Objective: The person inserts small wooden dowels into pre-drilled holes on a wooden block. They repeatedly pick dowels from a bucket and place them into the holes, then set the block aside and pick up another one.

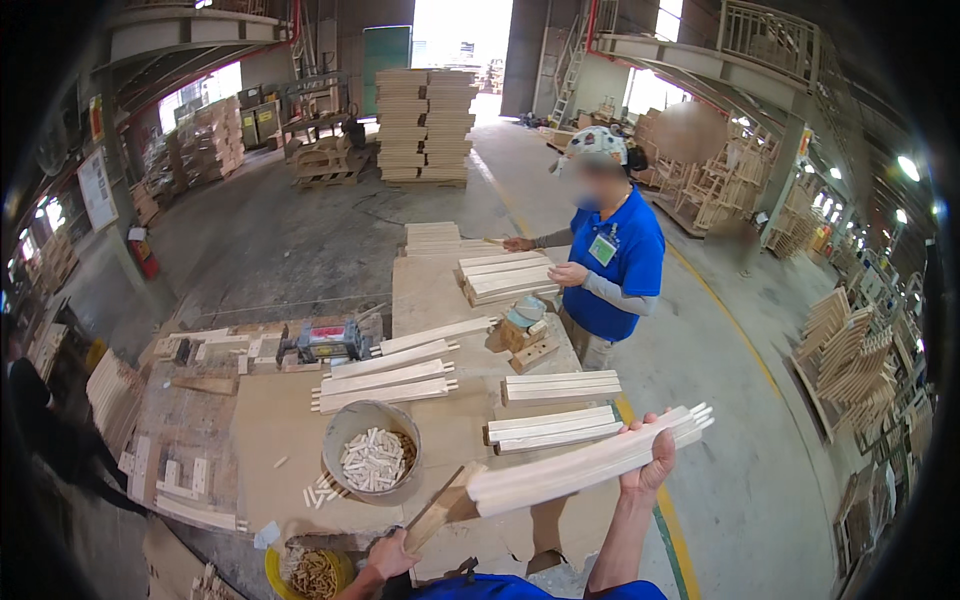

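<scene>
My right hand (650,458) is raised over the table's near right side, wrapped around a bundle of pale wooden slats (570,474). White dowel pins (701,413) stick out of the bundle's far right end. Down at the front edge, my left hand (393,553) grips a darker flat wooden stick (436,518), whose upper end lies beside the slats' left end. Nearest the left hand stand a grey bucket (335,436) of short white dowels and a yellow bucket (275,570) of tan dowels. Several loose dowels (322,490) lie next to the grey one.
Stacks of slats (563,387) lie on the cardboard-covered table (275,420), some with dowelled ends (385,385). A red-and-grey machine (332,340) sits left of them. Across the table, a co-worker in blue (625,240) handles more slats (505,275). Tall timber stacks (425,125) stand behind.
</scene>
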Motion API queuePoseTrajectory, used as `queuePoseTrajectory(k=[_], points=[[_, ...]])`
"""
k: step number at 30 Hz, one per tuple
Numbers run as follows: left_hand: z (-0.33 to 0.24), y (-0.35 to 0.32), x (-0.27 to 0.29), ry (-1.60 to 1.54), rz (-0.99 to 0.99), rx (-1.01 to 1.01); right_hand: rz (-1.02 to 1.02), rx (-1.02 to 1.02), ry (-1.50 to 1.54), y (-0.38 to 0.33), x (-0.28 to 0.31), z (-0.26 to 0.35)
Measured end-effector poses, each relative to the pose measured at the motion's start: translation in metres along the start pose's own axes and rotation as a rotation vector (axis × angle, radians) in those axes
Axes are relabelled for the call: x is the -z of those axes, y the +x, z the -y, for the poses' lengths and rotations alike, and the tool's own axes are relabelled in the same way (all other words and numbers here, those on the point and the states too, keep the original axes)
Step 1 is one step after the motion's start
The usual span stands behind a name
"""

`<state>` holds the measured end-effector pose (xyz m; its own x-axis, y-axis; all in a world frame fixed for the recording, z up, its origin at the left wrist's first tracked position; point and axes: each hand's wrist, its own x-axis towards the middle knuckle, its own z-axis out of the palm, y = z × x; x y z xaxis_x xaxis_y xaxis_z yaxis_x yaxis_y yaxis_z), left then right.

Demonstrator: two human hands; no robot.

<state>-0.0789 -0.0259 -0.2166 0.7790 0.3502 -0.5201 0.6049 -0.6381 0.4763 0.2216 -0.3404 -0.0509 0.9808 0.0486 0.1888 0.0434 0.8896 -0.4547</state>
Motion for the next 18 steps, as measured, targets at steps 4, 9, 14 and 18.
queuePoseTrajectory(k=[4, 9, 14, 18], points=[[-0.057, 0.014, 0.010, 0.083, -0.485, -0.406, -0.390, -0.172, 0.197, -0.012, 0.059, -0.039], [-0.143, 0.010, 0.059, -1.370, -0.041, -0.962, -0.586, -0.558, 0.172, -0.074, 0.103, -0.119], [-0.153, -0.017, 0.089, -1.247, -0.334, -0.744, -0.266, -1.030, -0.034, -0.131, 0.069, -0.123], [-0.163, -0.025, 0.089, -1.508, -0.305, -0.570, 0.605, 0.036, -1.471, -0.145, -0.024, -0.073]])
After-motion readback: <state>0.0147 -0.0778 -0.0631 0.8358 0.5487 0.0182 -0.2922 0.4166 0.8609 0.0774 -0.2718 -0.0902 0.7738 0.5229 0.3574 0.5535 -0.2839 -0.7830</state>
